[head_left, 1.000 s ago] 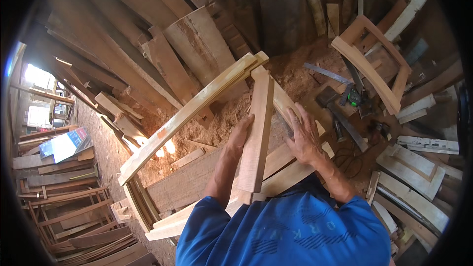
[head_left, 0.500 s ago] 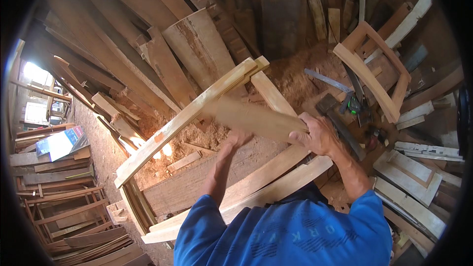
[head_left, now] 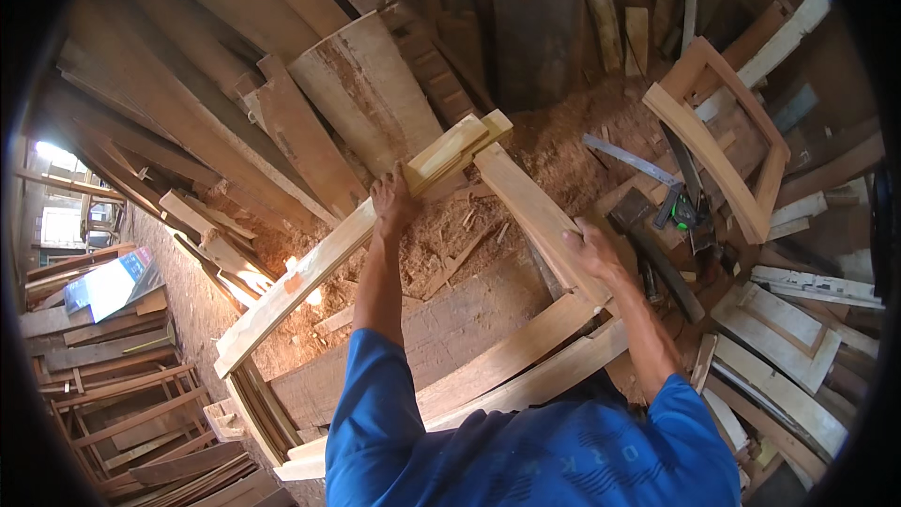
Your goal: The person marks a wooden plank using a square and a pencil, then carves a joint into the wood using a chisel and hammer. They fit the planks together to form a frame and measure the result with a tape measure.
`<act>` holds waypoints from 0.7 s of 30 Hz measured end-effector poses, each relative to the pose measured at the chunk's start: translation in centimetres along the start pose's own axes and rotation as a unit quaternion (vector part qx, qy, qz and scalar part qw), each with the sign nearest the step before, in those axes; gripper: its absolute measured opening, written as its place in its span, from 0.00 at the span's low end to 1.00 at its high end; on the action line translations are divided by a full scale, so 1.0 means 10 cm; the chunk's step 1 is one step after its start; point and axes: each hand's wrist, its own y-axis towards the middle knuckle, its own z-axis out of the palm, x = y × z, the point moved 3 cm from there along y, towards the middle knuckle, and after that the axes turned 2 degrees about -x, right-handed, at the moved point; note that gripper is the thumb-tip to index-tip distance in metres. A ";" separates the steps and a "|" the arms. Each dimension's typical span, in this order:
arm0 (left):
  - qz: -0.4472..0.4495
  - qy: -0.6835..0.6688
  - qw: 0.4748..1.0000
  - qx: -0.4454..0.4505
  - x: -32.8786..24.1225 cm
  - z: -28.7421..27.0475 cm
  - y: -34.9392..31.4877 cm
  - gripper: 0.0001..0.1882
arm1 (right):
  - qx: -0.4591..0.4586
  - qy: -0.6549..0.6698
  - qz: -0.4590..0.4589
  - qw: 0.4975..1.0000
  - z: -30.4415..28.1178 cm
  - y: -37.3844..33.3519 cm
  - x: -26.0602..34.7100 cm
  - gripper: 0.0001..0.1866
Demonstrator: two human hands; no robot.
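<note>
My left hand [head_left: 392, 202] reaches forward and grips the long pale curved wooden rail [head_left: 310, 268] that runs from lower left up to the stacked joint end [head_left: 460, 148]. My right hand [head_left: 589, 252] clasps a shorter curved wooden piece [head_left: 530, 211] that slants up toward that same joint. Below my arms lie two more curved pale rails [head_left: 526, 357] and a broad flat board [head_left: 441, 338]. I wear a blue shirt with short sleeves.
Tall rough planks [head_left: 366, 94] lean at the back and left. A finished curved wooden frame [head_left: 718, 145] stands at the right beside a metal square [head_left: 629, 160] and a dark hand tool [head_left: 685, 211]. Sawdust covers the floor. Frames and offcuts [head_left: 788, 338] crowd the right; racks [head_left: 113, 404] fill the lower left.
My left hand has moved up from the middle board to the long rail. The short piece has swung from lying across to slanting toward the joint, with my right hand on it.
</note>
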 end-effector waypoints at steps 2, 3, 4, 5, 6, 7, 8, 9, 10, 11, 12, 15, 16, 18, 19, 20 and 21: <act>-0.017 0.008 0.999 0.036 0.00 -0.04 0.07 0.54 | 0.000 0.003 0.012 1.000 -0.02 0.03 0.06 0.38; -0.006 0.004 0.999 0.047 0.01 -0.06 0.08 0.51 | 0.002 0.005 0.019 1.000 -0.02 0.05 0.09 0.37; 0.005 0.002 0.998 0.056 0.02 -0.09 0.08 0.49 | 0.002 0.006 0.020 1.000 0.00 0.08 0.10 0.37; 0.004 0.003 0.998 0.057 0.02 -0.10 0.07 0.49 | -0.006 0.014 0.020 1.000 0.03 0.11 0.10 0.37; 0.009 0.003 0.999 0.043 0.02 -0.11 0.04 0.48 | -0.014 0.022 0.020 0.999 0.06 0.13 0.09 0.37; 0.013 0.003 1.000 0.029 0.01 -0.15 0.02 0.47 | -0.012 0.023 0.020 0.999 0.11 0.16 0.05 0.37; 0.012 0.004 0.999 0.029 0.01 -0.18 0.00 0.47 | -0.015 0.043 0.014 0.999 0.14 0.18 0.00 0.37; 0.028 -0.010 0.999 0.016 -0.01 -0.21 -0.02 0.46 | -0.019 0.062 0.009 0.998 0.16 0.18 -0.06 0.37; 0.041 -0.024 0.999 0.001 -0.01 -0.24 -0.04 0.45 | -0.015 0.062 0.006 0.998 0.18 0.17 -0.07 0.37; 0.037 -0.023 0.999 0.001 -0.01 -0.25 -0.06 0.45 | -0.026 0.058 0.006 0.998 0.20 0.14 -0.09 0.37; 0.032 -0.012 0.999 0.005 -0.03 -0.26 -0.07 0.45 | -0.037 0.055 0.006 0.998 0.21 0.12 -0.11 0.38; 0.030 -0.005 1.000 0.004 -0.07 -0.28 -0.08 0.45 | -0.019 0.071 -0.006 0.997 0.24 0.16 -0.26 0.38; 0.026 -0.007 1.000 0.000 -0.05 -0.26 -0.10 0.45 | -0.017 0.071 -0.007 0.997 0.23 0.13 -0.20 0.38; 0.031 -0.008 0.999 -0.003 -0.01 -0.25 -0.10 0.45 | -0.036 0.055 -0.007 0.998 0.19 0.06 -0.09 0.37; 0.040 -0.010 0.999 -0.005 -0.01 -0.25 -0.09 0.45 | -0.036 0.056 -0.007 0.998 0.18 0.05 -0.08 0.37; 0.040 -0.009 0.999 -0.005 0.00 -0.25 -0.09 0.45 | -0.033 0.046 -0.011 0.998 0.17 0.05 -0.08 0.37; 0.039 -0.008 0.999 -0.003 0.01 -0.25 -0.08 0.44 | -0.029 0.036 -0.015 0.999 0.16 0.06 -0.07 0.36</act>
